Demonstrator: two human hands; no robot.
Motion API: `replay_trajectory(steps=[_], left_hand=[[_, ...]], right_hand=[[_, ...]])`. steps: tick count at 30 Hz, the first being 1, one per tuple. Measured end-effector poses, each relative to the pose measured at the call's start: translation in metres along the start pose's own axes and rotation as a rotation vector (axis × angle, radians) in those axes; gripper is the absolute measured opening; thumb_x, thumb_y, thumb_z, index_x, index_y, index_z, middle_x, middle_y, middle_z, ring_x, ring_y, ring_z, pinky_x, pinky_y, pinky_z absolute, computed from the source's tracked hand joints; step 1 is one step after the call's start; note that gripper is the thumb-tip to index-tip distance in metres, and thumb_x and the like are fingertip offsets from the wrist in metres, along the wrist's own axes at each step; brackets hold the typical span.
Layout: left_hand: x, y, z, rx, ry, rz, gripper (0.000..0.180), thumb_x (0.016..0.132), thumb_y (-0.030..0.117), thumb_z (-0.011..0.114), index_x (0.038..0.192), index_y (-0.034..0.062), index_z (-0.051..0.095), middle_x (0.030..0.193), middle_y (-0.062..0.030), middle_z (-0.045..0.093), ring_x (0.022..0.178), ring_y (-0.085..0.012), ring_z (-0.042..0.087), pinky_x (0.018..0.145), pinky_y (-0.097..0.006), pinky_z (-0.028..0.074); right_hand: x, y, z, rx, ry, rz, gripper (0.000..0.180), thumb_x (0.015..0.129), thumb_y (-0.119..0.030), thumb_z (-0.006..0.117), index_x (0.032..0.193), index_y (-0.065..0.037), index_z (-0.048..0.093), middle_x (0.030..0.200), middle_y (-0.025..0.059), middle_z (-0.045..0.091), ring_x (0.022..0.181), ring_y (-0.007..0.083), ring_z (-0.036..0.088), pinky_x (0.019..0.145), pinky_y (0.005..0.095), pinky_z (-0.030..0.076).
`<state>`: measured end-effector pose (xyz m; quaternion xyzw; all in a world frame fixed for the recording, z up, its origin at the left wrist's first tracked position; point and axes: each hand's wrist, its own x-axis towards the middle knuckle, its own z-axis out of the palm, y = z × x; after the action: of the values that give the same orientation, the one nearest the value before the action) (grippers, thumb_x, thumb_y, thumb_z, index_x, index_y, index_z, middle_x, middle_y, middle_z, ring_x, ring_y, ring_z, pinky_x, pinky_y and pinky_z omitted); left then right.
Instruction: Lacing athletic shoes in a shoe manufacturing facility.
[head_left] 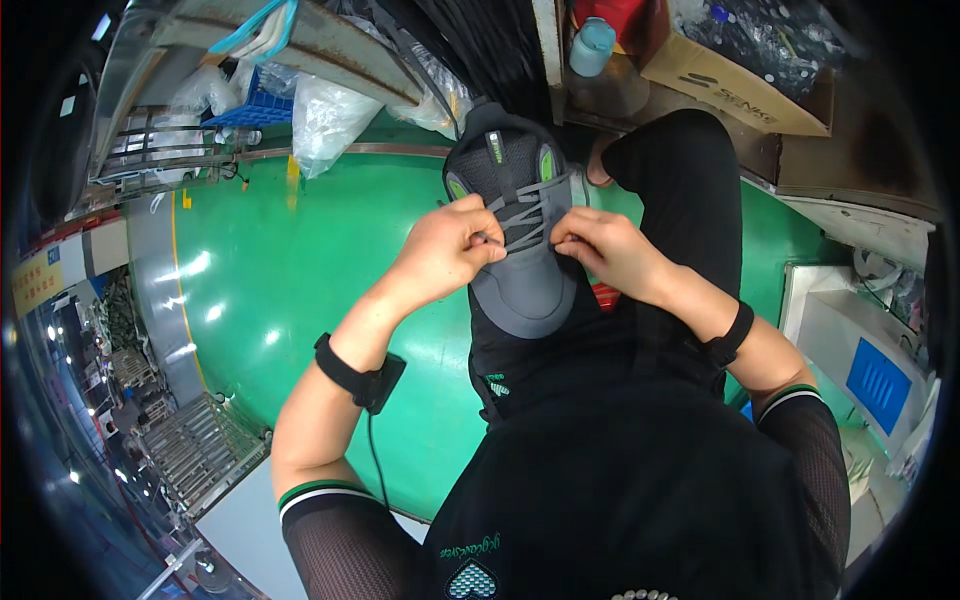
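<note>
A dark grey sneaker [522, 298] rests on my lap with its rounded toe toward me. Its grey shoelace [525, 218] crosses the black mesh tongue in several rows, and green accents show near the collar. My left hand [452, 248] pinches the lace at the left edge of the lowest rows, thumb against curled fingers. On the opposite side, my right hand [608, 250] is closed in a pinch by the right eyelets. Fingertips cover the exact bits of lace being gripped. Both wrists wear black straps.
Beyond the shoe stand a metal-framed bench [340, 50] and clear plastic bags [330, 120]. Far right, a cardboard box [740, 92] full of small bagged items sits beside a light blue cup [592, 47]. A white machine [850, 340] stands to my right. Green floor [300, 300] spreads on the left.
</note>
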<state>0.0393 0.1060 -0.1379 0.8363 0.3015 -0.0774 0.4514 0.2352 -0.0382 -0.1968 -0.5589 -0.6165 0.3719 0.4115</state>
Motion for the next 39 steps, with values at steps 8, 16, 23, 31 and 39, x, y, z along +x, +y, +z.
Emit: replay_trajectory(steps=[8,16,23,31,39], left_hand=[[-0.011,0.016,0.000,-0.006,-0.012,-0.051,0.013,0.077,0.006,0.074,0.081,0.0039,0.062,0.077,-0.0018,0.049,0.061,-0.0131,0.042,0.057,-0.028,0.039],[-0.024,0.001,0.031,-0.181,0.266,-0.136,0.008,0.086,0.006,0.069,0.081,0.0027,0.063,0.077,0.0030,0.047,0.069,-0.0057,0.045,0.062,-0.022,0.038],[-0.022,-0.024,0.055,-0.520,0.501,-0.171,0.022,0.085,-0.001,0.068,0.100,0.0068,0.054,0.080,0.0045,0.049,0.070,-0.0041,0.045,0.065,-0.019,0.039],[-0.027,-0.044,0.077,-0.838,0.662,-0.054,0.026,0.087,0.001,0.066,0.106,0.0073,0.050,0.085,0.0004,0.053,0.074,-0.0075,0.050,0.068,-0.022,0.043],[-0.068,-0.066,0.040,-1.119,0.576,-0.194,0.016,0.096,0.011,0.056,0.109,0.0022,0.056,0.094,-0.0054,0.062,0.078,-0.0122,0.060,0.070,-0.026,0.050]], right_hand=[[-0.011,0.007,0.001,0.198,-0.282,0.312,0.015,0.091,-0.011,0.062,0.086,0.000,0.052,0.076,0.0147,0.058,0.071,0.0303,0.058,0.067,0.0376,0.044],[0.008,0.000,-0.016,0.110,-0.127,0.287,0.010,0.090,-0.008,0.062,0.091,-0.001,0.055,0.078,0.0134,0.059,0.071,0.0283,0.058,0.067,0.0363,0.045],[0.028,-0.008,-0.010,-0.062,0.046,0.041,0.014,0.088,-0.006,0.062,0.099,-0.004,0.054,0.082,0.0132,0.061,0.075,0.0333,0.061,0.065,0.0390,0.047],[0.034,-0.003,-0.026,-0.288,-0.158,-0.094,0.010,0.086,0.000,0.061,0.093,-0.004,0.055,0.079,0.0119,0.060,0.072,0.0326,0.061,0.062,0.0378,0.048],[0.033,0.010,-0.004,-0.399,0.006,-0.228,0.015,0.081,0.000,0.064,0.093,-0.004,0.055,0.082,0.0109,0.059,0.068,0.0310,0.063,0.059,0.0387,0.050]])
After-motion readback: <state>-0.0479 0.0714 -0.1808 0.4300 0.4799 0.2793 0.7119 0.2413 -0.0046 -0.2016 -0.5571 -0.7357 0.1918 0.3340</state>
